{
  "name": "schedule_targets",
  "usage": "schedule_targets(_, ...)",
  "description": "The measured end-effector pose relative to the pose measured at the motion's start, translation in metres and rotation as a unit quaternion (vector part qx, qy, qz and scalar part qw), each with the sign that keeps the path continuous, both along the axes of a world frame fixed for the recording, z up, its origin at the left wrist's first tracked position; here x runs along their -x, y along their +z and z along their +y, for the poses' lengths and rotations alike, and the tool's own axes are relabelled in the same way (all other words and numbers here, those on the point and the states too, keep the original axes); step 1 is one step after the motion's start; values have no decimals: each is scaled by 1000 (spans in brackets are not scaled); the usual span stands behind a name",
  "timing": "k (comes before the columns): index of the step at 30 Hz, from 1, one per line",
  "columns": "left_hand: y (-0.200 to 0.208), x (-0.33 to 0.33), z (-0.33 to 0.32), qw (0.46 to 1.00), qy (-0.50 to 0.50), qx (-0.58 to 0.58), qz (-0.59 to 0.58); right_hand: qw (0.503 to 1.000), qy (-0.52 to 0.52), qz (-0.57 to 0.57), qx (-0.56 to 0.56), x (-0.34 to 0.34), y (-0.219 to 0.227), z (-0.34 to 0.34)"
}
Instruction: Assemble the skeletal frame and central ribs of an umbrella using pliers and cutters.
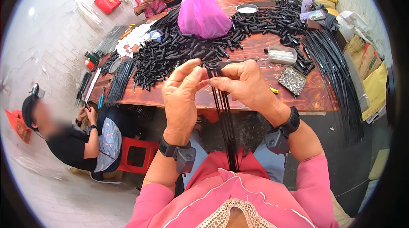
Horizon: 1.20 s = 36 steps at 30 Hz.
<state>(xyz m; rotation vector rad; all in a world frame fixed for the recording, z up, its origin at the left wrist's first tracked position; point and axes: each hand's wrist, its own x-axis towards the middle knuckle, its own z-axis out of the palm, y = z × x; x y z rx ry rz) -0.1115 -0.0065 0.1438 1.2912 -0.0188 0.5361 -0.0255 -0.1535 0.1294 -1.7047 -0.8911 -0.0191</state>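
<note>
Between my hands, over the table's near edge, is an umbrella frame with a small black hub (213,68) at its top. Several thin black ribs (224,119) hang from the hub in a narrow bundle, reaching down to my lap. My left hand (182,96) is closed at the hub's left side, thumb and fingertips bent in toward it. From the other side my right hand (249,85) pinches the hub and the rib tops between thumb and fingers. What exactly the left fingertips grip is partly hidden. Both wrists wear dark strapped devices.
Short black tubes (187,53) lie heaped across the wooden table (157,98), with a pink plastic bag (202,17) on top. At the right are a clear box (282,55), a tray of small metal parts (292,80) and long black ribs (334,74). A co-worker (72,138) sits at left; others sit opposite.
</note>
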Motion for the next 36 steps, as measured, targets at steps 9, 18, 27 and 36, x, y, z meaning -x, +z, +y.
schedule_targets(9, -21, -18, 1, 999, -42, 19, 21, 976, 153, 152, -23, -14, 9, -12)
schedule_targets(18, -17, -23, 1, 999, -48, 3, 17, 983, 144, 114, 4, -16, 10, -14)
schedule_targets(27, -19, -26, 17, 989, -140, -2, 40, 956, 242, 164, 6, -23, 8, -20)
schedule_targets(36, -1, -26, 20, 943, -332, -19, -25, 900, 312, 290, -91, -2, -10, -7)
